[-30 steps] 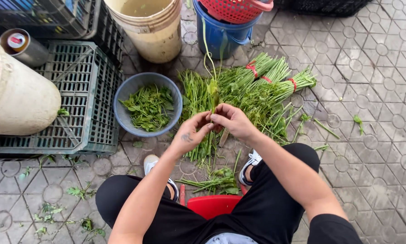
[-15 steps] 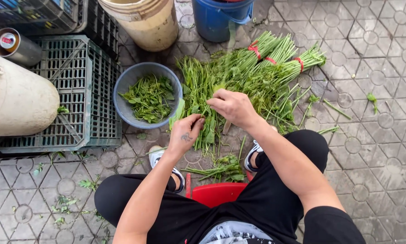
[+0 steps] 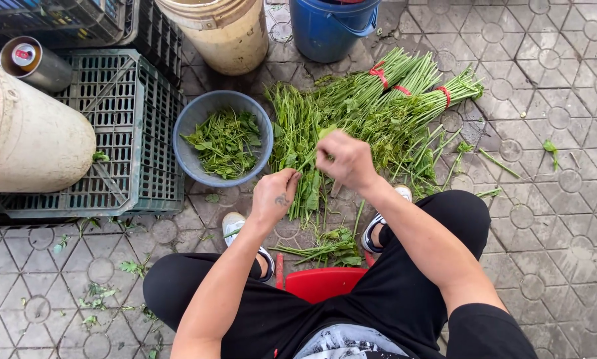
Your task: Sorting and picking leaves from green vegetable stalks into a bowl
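My left hand [image 3: 275,196] pinches the lower end of a green vegetable stem [image 3: 306,163] just right of a blue-grey bowl [image 3: 187,129] of picked leaves. My right hand [image 3: 344,159] is blurred and grips the same stem higher up, plucking at it. Both hands hover over a pile of loose green stems [image 3: 298,126] on the paved ground. Behind the pile lie bundles of greens [image 3: 411,93] tied with red bands. I sit on a red stool [image 3: 322,282] with trimmed scraps [image 3: 332,246] between my shoes.
A dark plastic crate [image 3: 129,133] lies left of the bowl, with a large cream container [image 3: 29,136] resting on it and a can [image 3: 36,63] behind. A beige bucket [image 3: 222,33] and a blue bucket [image 3: 332,26] stand at the back. Leaf scraps dot the paving.
My right hand has lifted and pulled away to the right along the stem, while my left hand has stayed low beside the bowl. The camera view has shifted slightly.
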